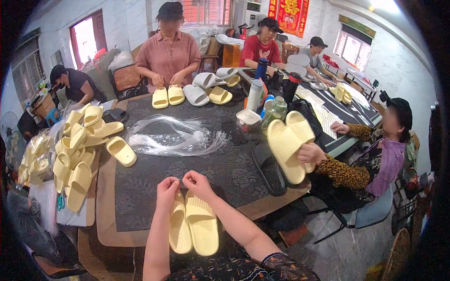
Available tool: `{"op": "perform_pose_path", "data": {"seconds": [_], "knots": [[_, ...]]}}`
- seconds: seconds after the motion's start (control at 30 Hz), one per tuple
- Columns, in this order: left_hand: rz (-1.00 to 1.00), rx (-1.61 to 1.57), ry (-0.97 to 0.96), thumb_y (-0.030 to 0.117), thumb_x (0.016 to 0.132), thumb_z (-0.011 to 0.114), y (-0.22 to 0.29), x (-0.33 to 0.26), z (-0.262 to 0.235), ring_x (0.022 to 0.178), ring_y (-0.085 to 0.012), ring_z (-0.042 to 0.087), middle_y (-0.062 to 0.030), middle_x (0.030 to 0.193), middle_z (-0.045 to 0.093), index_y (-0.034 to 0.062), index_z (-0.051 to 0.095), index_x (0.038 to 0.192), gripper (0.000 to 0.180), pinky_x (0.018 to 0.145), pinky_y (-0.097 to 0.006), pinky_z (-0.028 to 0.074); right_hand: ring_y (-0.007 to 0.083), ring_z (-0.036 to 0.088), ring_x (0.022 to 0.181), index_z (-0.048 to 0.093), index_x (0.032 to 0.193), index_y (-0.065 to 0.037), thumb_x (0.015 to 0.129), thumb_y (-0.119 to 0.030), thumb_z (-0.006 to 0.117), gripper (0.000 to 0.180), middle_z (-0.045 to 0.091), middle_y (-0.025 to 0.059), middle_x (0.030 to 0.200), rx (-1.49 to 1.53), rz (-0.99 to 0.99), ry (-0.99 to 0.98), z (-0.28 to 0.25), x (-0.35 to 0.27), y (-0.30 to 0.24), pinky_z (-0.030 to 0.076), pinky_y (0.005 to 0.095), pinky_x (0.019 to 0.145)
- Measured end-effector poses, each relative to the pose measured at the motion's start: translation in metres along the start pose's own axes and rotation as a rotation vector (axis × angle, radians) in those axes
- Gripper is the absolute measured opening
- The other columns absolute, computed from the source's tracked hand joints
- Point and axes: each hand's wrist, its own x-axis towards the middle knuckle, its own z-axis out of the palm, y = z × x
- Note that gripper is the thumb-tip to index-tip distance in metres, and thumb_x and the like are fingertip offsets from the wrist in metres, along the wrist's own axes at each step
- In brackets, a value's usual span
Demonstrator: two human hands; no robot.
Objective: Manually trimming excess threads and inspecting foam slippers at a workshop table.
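Note:
At the near edge of the table lies a pair of pale yellow slide sandals [203, 229], side by side, soles toward me and straps at the far end. Above the straps my left hand [168, 191] is closed in a pinch. Close beside it, my right hand [198, 184] pinches too, the fingertips of both nearly meeting. Whatever they hold is too thin or small to make out. Beyond my hands a bundle of clear plastic strands [176, 136] is spread on the dark patterned mat [154, 187].
A heap of yellow slides [77, 150] fills the left side, with one single slide [121, 151] near it. Grey and yellow slides [196, 95] stand at the far edge. At the right a co-worker's hand [311, 153] holds a yellow pair beside a black slide [269, 171]. Bottles [255, 93] stand behind.

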Motion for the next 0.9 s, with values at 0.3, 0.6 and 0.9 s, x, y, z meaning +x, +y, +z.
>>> {"op": "perform_pose_path", "data": {"seconds": [0.3,0.6,0.9], "knots": [[-0.003,-0.153,0.082,0.009,0.089,0.058,-0.002,0.001,-0.001,0.064,-0.0056,0.051,0.0026,0.074,0.058,0.0061,0.063,0.09,0.006,0.059,-0.02,0.042,0.0026,0.051,0.068,0.062,0.091,-0.004,0.085,-0.01,0.066,0.01,0.058,-0.0038,0.078,-0.06,0.009,0.108,-0.002,-0.001,-0.003,0.043,0.0204,0.059],[-0.056,-0.456,0.233,0.01,0.091,0.056,-0.008,0.006,-0.019,0.065,-0.0056,0.052,0.0006,0.078,0.057,0.006,0.06,0.094,0.006,0.058,-0.019,0.043,0.0225,0.062,0.062,0.068,0.082,-0.008,0.083,-0.037,0.066,0.029,0.064,0.0078,0.069,-0.529,-0.016,-0.206,-0.023,-0.053,-0.093,0.049,0.0331,0.061],[-0.126,-0.856,0.247,0.008,0.092,0.054,-0.026,0.009,-0.033,0.067,-0.0112,0.052,-0.0029,0.082,0.057,0.0053,0.056,0.094,0.004,0.063,-0.024,0.046,0.028,0.065,0.06,0.066,0.069,-0.005,0.081,-0.05,0.061,0.046,0.064,0.0119,0.062,-1.013,-0.122,-0.324,0.008,-0.101,-0.065,0.051,0.0396,0.054]]}}
